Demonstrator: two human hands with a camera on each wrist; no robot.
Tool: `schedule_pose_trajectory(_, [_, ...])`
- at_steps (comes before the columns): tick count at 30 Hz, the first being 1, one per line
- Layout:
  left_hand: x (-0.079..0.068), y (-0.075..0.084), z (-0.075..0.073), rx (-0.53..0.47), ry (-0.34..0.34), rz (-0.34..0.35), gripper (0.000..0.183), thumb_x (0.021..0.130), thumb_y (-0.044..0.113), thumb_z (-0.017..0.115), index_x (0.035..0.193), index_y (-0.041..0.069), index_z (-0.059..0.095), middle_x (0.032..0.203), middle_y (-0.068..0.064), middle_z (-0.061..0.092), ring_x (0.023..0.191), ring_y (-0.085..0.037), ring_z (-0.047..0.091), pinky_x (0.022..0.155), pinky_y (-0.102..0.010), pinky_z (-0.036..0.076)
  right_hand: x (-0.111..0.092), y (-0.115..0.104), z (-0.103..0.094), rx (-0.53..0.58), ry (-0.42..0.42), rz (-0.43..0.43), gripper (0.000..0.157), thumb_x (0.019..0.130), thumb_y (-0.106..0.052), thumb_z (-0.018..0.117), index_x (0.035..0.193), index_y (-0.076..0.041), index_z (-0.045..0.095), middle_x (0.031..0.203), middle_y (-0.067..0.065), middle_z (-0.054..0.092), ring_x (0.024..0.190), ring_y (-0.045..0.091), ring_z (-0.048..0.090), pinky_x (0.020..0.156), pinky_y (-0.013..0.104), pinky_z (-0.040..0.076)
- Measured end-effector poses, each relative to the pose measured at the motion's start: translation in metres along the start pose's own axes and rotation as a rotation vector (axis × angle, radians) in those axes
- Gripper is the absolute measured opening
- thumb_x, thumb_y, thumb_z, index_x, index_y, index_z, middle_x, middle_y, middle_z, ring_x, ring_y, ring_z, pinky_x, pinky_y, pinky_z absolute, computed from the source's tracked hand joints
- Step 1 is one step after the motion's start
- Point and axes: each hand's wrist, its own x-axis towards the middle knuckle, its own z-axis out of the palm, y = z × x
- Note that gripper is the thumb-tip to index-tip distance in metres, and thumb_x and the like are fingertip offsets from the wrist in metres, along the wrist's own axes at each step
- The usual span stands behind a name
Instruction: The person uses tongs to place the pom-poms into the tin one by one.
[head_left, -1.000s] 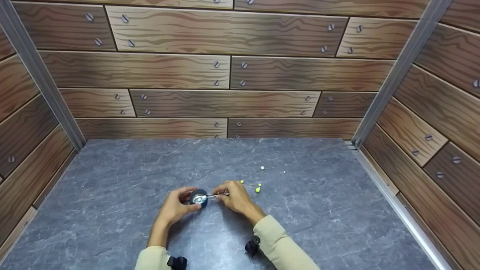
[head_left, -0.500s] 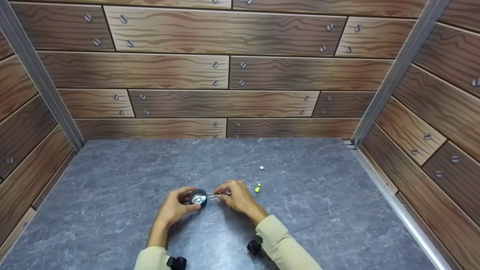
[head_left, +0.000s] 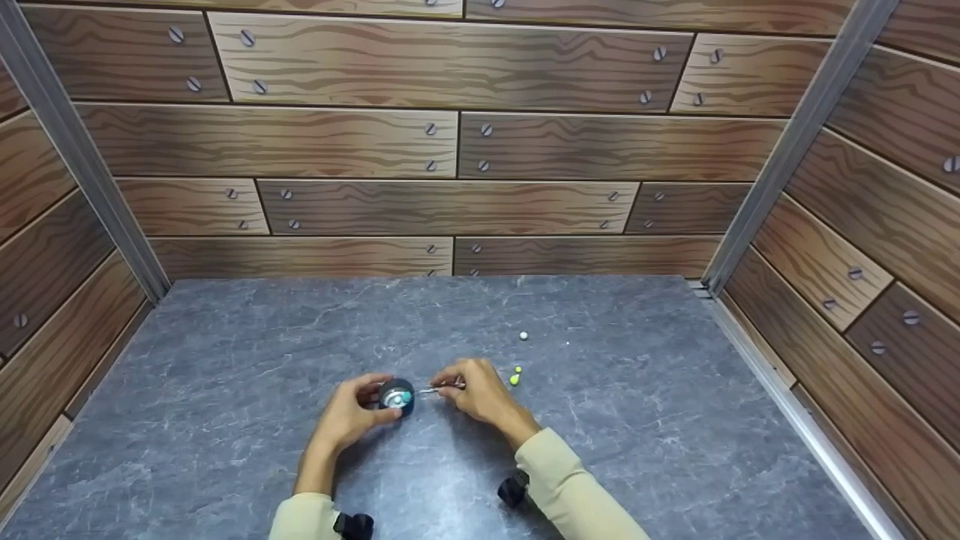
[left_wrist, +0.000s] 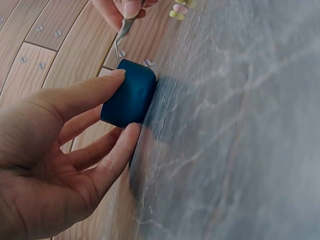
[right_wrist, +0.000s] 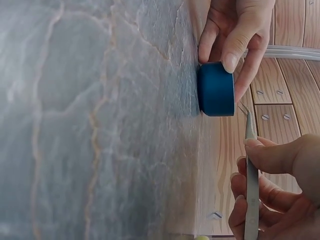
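My left hand [head_left: 351,412] holds a small round blue cup [left_wrist: 131,95] between thumb and fingers, its base at the tabletop. From above, the cup shows a dark rim and a shiny inside with a few small pale and teal ball-like pieces. My right hand [head_left: 478,391] pinches a pair of steel tweezers [right_wrist: 251,195] with a fine bent tip. The tweezer tips stand slightly apart, just right of the cup rim in the head view, with nothing visible between them. In the right wrist view the tips are close by the cup's mouth.
Small yellow-green beads [head_left: 514,380] lie on the grey marbled tabletop [head_left: 300,337] to the right of my right hand. A white bead [head_left: 523,336] lies farther back. Wood-patterned walls [head_left: 360,142] with metal corner posts enclose the table's back and sides.
The tweezers have drawn back from over the cup to its right, along with my right hand. A teal piece now shows in the cup where the tips were. The left hand holds still.
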Motion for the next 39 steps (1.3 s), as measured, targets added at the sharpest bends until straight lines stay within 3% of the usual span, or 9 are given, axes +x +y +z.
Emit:
schedule_pose_trajectory(7, [0.001, -0.001, 0.001, 0.023, 0.008, -0.004, 0.056, 0.077, 0.004, 0.089, 0.130, 0.005, 0.070, 0.126, -0.022, 0.072, 0.114, -0.034, 0.069, 0.101, -0.051, 0.055, -0.001, 0.005, -0.011, -0.007, 0.023, 0.029, 0.015, 0.087, -0.002, 0.078, 0.100, -0.008, 0.083, 0.095, 0.009, 0.079, 0.084, 0.020, 0.071, 0.074, 0.027, 0.056])
schedule_pose_trajectory(14, [0.001, -0.001, 0.000, 0.017, 0.010, -0.008, 0.056, 0.077, 0.005, 0.089, 0.130, 0.005, 0.069, 0.127, -0.022, 0.071, 0.115, -0.034, 0.069, 0.102, -0.051, 0.055, -0.003, 0.018, -0.025, -0.010, 0.061, 0.024, 0.015, 0.086, 0.001, 0.077, 0.099, -0.005, 0.082, 0.094, 0.012, 0.079, 0.085, 0.025, 0.073, 0.076, 0.039, 0.060])
schedule_pose_trajectory(19, [0.000, 0.000, 0.000, 0.009, 0.003, -0.005, 0.057, 0.077, 0.004, 0.089, 0.131, 0.003, 0.069, 0.128, -0.024, 0.071, 0.115, -0.034, 0.068, 0.101, -0.051, 0.055, -0.007, 0.031, -0.033, -0.027, 0.078, 0.029, 0.015, 0.085, 0.001, 0.077, 0.099, -0.004, 0.082, 0.092, 0.013, 0.078, 0.084, 0.024, 0.072, 0.076, 0.035, 0.060])
schedule_pose_trajectory(26, [0.000, 0.000, 0.000, 0.004, 0.002, 0.001, 0.057, 0.077, 0.003, 0.088, 0.130, 0.002, 0.068, 0.127, -0.024, 0.071, 0.115, -0.034, 0.068, 0.100, -0.050, 0.055, -0.009, 0.047, -0.045, -0.038, 0.096, 0.040, 0.015, 0.084, 0.003, 0.077, 0.098, -0.002, 0.081, 0.092, 0.014, 0.079, 0.083, 0.027, 0.073, 0.077, 0.042, 0.061])
schedule_pose_trajectory(32, [0.001, -0.001, 0.000, 0.015, 0.009, 0.014, 0.056, 0.077, 0.003, 0.089, 0.130, 0.003, 0.069, 0.127, -0.024, 0.071, 0.115, -0.035, 0.068, 0.100, -0.051, 0.055, -0.009, 0.055, -0.057, -0.039, 0.114, 0.087, 0.016, 0.084, 0.004, 0.077, 0.098, -0.002, 0.081, 0.088, 0.013, 0.079, 0.080, 0.024, 0.072, 0.072, 0.033, 0.060])
schedule_pose_trajectory(39, [0.001, -0.001, 0.000, 0.015, 0.006, -0.003, 0.057, 0.077, 0.004, 0.089, 0.131, 0.004, 0.069, 0.128, -0.022, 0.071, 0.115, -0.033, 0.068, 0.100, -0.049, 0.056, -0.008, 0.065, -0.071, -0.074, 0.124, 0.119, 0.017, 0.084, 0.004, 0.076, 0.098, -0.003, 0.082, 0.088, 0.012, 0.080, 0.081, 0.024, 0.072, 0.076, 0.041, 0.059])
